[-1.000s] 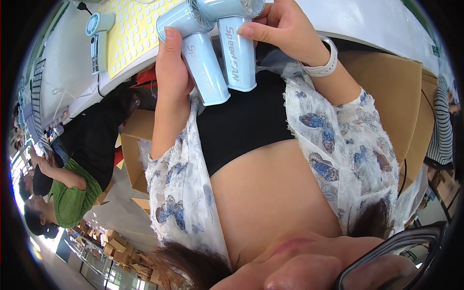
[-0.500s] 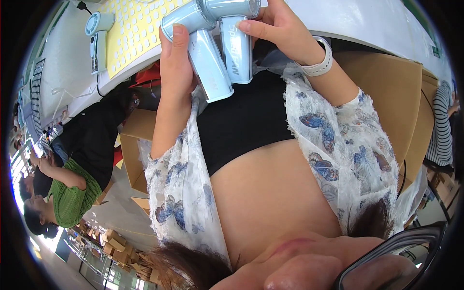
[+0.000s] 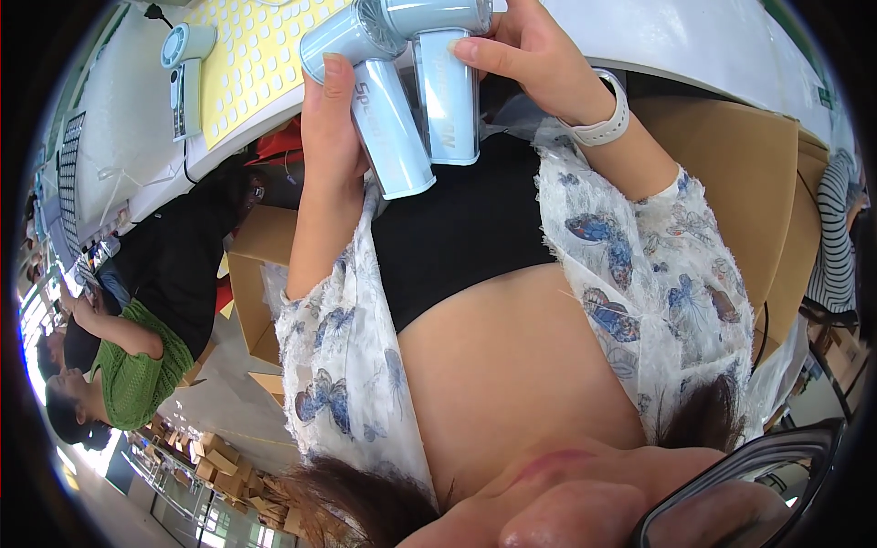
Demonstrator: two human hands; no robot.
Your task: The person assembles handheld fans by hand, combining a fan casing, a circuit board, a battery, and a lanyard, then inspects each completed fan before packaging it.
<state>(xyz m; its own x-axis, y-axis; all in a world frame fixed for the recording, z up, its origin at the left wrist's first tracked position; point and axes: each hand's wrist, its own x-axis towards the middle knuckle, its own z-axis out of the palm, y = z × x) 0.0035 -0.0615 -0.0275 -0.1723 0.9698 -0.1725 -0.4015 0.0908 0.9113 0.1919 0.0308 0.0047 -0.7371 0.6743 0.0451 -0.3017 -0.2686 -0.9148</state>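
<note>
Two pale blue handheld fans with round heads and clear-edged, box-like handles are held up at the top middle. My left hand (image 3: pixel 331 119) is closed around the left fan (image 3: pixel 388 132), thumb lying along its near side. The right fan (image 3: pixel 448 105) is in my right hand (image 3: pixel 534 57), whose thumb presses on the upper handle while the other fingers are mostly hidden behind. Both handles point down toward me, and the heads touch or nearly touch. The left handle slants more than the right one.
On the white table (image 3: pixel 630 32), a third pale blue fan (image 3: pixel 185 87) lies at the far left beside a yellow sheet (image 3: pixel 251 68) of white stickers. Cardboard boxes (image 3: pixel 731 173) stand at both sides of me. A person in a green top (image 3: pixel 142 365) is at the left.
Both fans have turned slightly in my hands, so the lettering on the handles shows differently. The left fan has shifted a little left and down. My hands stay nearly in place.
</note>
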